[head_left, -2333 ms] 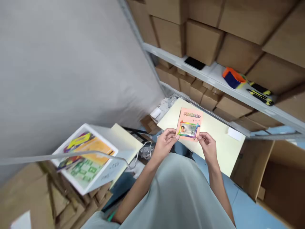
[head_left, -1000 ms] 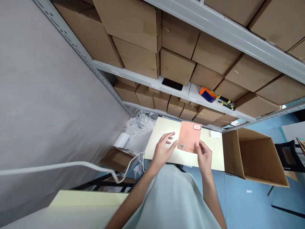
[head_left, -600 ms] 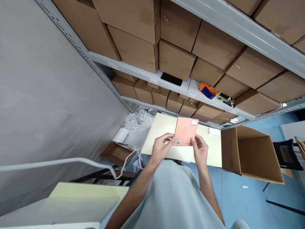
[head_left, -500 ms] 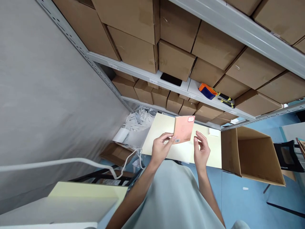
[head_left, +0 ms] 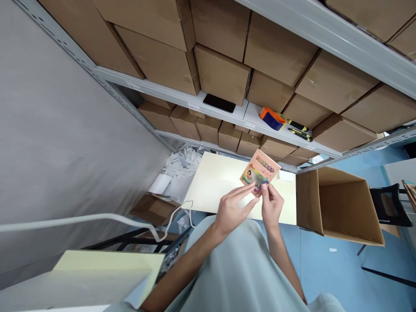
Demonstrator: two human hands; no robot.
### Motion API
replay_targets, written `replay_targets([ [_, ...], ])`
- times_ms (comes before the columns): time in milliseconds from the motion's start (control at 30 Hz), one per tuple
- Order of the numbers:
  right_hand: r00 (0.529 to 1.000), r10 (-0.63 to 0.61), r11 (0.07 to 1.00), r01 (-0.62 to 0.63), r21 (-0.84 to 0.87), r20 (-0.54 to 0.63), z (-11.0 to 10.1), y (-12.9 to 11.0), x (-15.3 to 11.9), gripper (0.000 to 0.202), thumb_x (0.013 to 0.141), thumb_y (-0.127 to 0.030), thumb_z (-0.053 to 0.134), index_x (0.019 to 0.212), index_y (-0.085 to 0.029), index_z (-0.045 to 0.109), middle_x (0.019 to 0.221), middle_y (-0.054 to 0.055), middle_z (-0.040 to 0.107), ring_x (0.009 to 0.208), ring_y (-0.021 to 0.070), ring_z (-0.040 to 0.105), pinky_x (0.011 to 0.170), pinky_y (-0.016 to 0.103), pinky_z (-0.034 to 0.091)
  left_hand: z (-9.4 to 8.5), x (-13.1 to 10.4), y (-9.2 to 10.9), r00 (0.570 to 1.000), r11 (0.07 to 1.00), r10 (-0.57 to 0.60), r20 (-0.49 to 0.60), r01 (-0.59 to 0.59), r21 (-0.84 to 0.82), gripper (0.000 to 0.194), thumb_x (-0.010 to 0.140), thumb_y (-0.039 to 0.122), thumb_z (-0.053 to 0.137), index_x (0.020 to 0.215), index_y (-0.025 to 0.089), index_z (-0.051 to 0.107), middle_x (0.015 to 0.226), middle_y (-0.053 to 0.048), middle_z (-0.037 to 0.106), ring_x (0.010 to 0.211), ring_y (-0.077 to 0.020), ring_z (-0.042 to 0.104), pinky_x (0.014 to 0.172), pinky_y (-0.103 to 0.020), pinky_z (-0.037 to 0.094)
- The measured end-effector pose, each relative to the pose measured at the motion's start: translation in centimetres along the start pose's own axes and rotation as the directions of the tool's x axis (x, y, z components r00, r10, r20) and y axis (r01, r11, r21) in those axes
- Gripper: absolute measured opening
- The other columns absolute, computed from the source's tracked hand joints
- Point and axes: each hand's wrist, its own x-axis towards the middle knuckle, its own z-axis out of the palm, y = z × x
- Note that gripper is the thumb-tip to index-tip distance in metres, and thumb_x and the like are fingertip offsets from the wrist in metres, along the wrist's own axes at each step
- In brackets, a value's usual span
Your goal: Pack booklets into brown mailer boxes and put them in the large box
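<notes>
A small pink booklet with a picture and coloured lettering on its cover is held tilted above the pale tabletop. My right hand grips its lower right edge, the thumb on the cover and the other fingers partly hidden behind. Along the booklet's lower left side is my left hand, its fingers stretched out and the thumb apart. Those fingertips reach the booklet's lower edge; I cannot tell whether they press on it.
Shelves of cardboard boxes rise beyond the table. On a shelf lie a black phone-like slab, an orange and blue tape dispenser and box cutters. An open carton stands right; a white cable runs at left.
The booklet has been turned from its barcode side to its picture cover and tilted. It has passed from my left hand's grip to my right hand. The view has shifted slightly.
</notes>
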Motion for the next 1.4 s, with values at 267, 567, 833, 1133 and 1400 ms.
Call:
replay_targets([
  [267, 0.986, 0.035, 0.999, -0.041, 0.035, 0.163, -4.6, -0.4, 1.9, 0.053, 0.100, -0.067, 0.066, 0.073, -0.023, 0.054, 0.071, -0.002, 0.048, 0.068, 0.0143, 0.042, 0.060, 0.025, 0.037, -3.0, 3.0, -0.8, 0.865, 0.828, -0.447, 0.230, 0.497, -0.259, 0.043, 0.092, 0.057, 0.080, 0.110, 0.019, 0.087, 0.116, -0.013, 0.085, 0.111, -0.0293, 0.080, 0.095, -0.039, 0.066],
  [567, 0.973, 0.043, 0.998, -0.055, 0.044, 0.228, -5.6, -0.8, 1.9, 0.049, 0.101, -0.066, 0.065, 0.080, -0.022, 0.064, 0.075, 0.000, 0.058, 0.075, 0.0174, 0.055, 0.068, 0.026, 0.048, -2.0, 2.5, 0.6, 0.757, 0.676, -0.602, 0.254, 0.653, -0.341, 0.058, 0.072, 0.068, 0.094, 0.100, 0.018, 0.088, 0.106, -0.014, 0.086, 0.108, -0.0337, 0.080, 0.100, -0.045, 0.065],
  [833, 0.974, -0.035, 0.999, 0.028, 0.036, 0.223, -6.9, 0.7, 2.2, 0.034, 0.099, -0.056, 0.075, 0.105, -0.024, 0.084, 0.104, 0.006, 0.080, 0.098, 0.0246, 0.071, 0.086, 0.035, 0.059, -2.2, 2.1, 0.0, 0.875, 0.842, -0.441, 0.202, 0.481, -0.245, 0.044, 0.085, 0.061, 0.086, 0.099, 0.020, 0.085, 0.105, -0.010, 0.084, 0.100, -0.0268, 0.078, 0.092, -0.039, 0.065],
  [1133, 0.938, -0.192, 0.981, 0.177, 0.076, 0.287, -7.4, 2.3, 1.2, 0.018, 0.103, -0.040, 0.075, 0.114, -0.038, 0.088, 0.135, 0.006, 0.080, 0.129, 0.0258, 0.074, 0.105, 0.043, 0.063, -2.3, 1.2, -1.3, 0.969, 0.960, -0.214, 0.123, 0.232, -0.159, 0.019, 0.097, 0.042, 0.076, 0.091, 0.026, 0.085, 0.114, -0.009, 0.084, 0.111, -0.0248, 0.078, 0.107, -0.045, 0.062],
  [1400, 0.965, -0.093, 0.996, 0.093, 0.013, 0.244, -6.7, 1.8, 0.9, 0.018, 0.097, -0.043, 0.081, 0.107, -0.031, 0.090, 0.102, 0.006, 0.085, 0.095, 0.0238, 0.078, 0.090, 0.040, 0.063, -3.2, 1.4, -1.5, 0.924, 0.911, -0.343, 0.170, 0.372, -0.180, 0.032, 0.087, 0.054, 0.085, 0.093, 0.023, 0.087, 0.098, -0.010, 0.083, 0.092, -0.0240, 0.077, 0.090, -0.039, 0.065],
])
